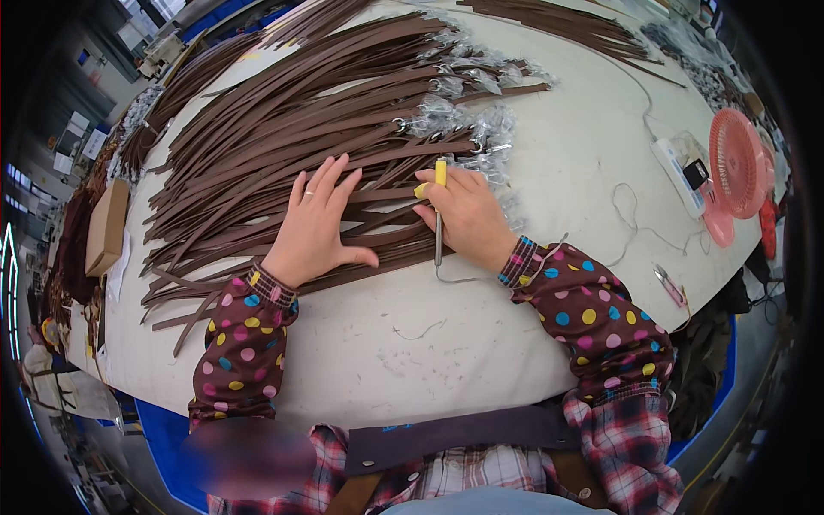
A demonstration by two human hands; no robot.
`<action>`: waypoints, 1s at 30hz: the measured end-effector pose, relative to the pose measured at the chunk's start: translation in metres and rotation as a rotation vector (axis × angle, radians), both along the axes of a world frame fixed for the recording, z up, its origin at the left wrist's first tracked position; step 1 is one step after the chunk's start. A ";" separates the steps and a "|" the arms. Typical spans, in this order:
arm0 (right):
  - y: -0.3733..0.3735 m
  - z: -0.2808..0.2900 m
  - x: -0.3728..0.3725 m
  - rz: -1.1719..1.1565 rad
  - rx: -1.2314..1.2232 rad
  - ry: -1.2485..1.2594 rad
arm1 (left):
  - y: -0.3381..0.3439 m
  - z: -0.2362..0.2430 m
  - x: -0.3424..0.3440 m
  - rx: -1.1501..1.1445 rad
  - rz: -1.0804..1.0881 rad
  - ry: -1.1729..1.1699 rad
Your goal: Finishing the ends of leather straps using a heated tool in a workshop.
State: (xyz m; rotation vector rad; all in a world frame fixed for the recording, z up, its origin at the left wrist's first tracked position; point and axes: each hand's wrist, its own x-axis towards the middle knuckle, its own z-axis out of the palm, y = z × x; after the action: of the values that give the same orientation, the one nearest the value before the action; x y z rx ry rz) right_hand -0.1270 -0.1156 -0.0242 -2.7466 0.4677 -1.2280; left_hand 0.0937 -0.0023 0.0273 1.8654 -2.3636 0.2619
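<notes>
Fingers [334, 175] of the left hand [311, 230] splay over brown straps [257, 129].

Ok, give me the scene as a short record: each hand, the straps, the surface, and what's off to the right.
Left hand: open, fingers spread over the brown straps
Right hand: gripping a slim yellow-and-grey tool, yellow end up
Straps: heaped, many right-hand ends in clear plastic
Surface: white table, marked near the person
Far right: round pink item, white power strip
</notes>
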 end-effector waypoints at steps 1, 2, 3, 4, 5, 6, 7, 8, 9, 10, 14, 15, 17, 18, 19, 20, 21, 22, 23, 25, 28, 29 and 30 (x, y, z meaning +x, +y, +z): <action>0.000 0.002 0.000 -0.002 -0.021 -0.054 | -0.009 -0.003 0.001 -0.105 0.002 0.050; 0.000 0.004 -0.002 -0.006 -0.027 -0.054 | -0.021 -0.009 0.003 -0.096 0.014 0.072; -0.002 0.004 -0.001 -0.009 -0.007 -0.068 | -0.031 -0.016 0.004 -0.072 0.053 0.126; -0.003 0.004 -0.001 -0.011 0.012 -0.083 | -0.034 -0.021 0.005 -0.022 0.091 0.152; -0.006 0.002 -0.004 -0.020 0.006 -0.083 | -0.041 -0.024 0.001 0.030 0.114 0.185; -0.007 0.000 -0.007 -0.044 0.014 -0.097 | -0.042 -0.027 -0.003 -0.079 0.072 0.105; -0.009 -0.001 -0.009 -0.066 0.021 -0.112 | -0.039 -0.026 -0.004 -0.084 0.067 0.103; -0.012 -0.002 -0.015 -0.087 0.019 -0.108 | -0.038 -0.021 -0.014 0.051 0.023 0.193; -0.013 -0.001 -0.017 -0.080 0.034 -0.113 | -0.031 -0.018 -0.019 0.188 -0.008 0.277; -0.013 -0.001 -0.018 -0.073 0.049 -0.119 | -0.025 -0.022 -0.024 0.104 -0.064 0.263; -0.006 0.001 -0.009 0.027 0.063 -0.057 | -0.004 -0.013 -0.030 0.157 -0.114 0.199; -0.005 0.002 -0.007 0.028 0.063 -0.059 | 0.000 -0.012 -0.031 0.162 -0.112 0.194; -0.003 0.004 -0.004 0.116 0.020 0.007 | 0.002 -0.011 -0.031 0.169 -0.110 0.190; -0.004 0.004 -0.001 0.103 -0.026 -0.003 | 0.000 -0.012 -0.029 0.158 -0.120 0.209; -0.006 0.004 0.001 0.104 -0.025 -0.003 | -0.001 -0.013 -0.028 0.147 -0.130 0.228; -0.008 0.004 0.002 0.087 0.073 0.071 | -0.002 -0.013 -0.028 0.149 -0.128 0.229; -0.009 0.004 0.003 0.071 0.169 0.144 | -0.003 -0.013 -0.028 0.070 -0.148 0.173; -0.008 0.004 0.002 0.072 0.171 0.145 | -0.002 -0.013 -0.028 -0.010 -0.167 0.117; -0.007 0.004 0.002 0.038 0.122 0.140 | 0.000 -0.013 -0.027 -0.009 -0.164 0.115; -0.005 0.005 0.000 0.008 0.073 0.132 | 0.009 -0.012 -0.027 0.101 -0.001 0.170; 0.001 0.002 -0.013 -0.044 0.004 0.187 | 0.026 -0.005 -0.019 0.212 0.153 0.145; 0.000 0.002 -0.015 -0.041 0.005 0.188 | 0.031 -0.005 -0.015 0.213 0.156 0.145; -0.001 0.001 -0.016 -0.033 -0.009 0.152 | 0.037 -0.005 -0.009 0.178 0.160 0.151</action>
State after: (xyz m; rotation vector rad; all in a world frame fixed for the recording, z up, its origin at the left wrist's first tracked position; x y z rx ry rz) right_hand -0.1433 -0.1167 -0.0233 -2.8636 0.5238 -1.0348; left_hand 0.0845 0.0347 0.0223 2.0749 -2.2060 -0.0764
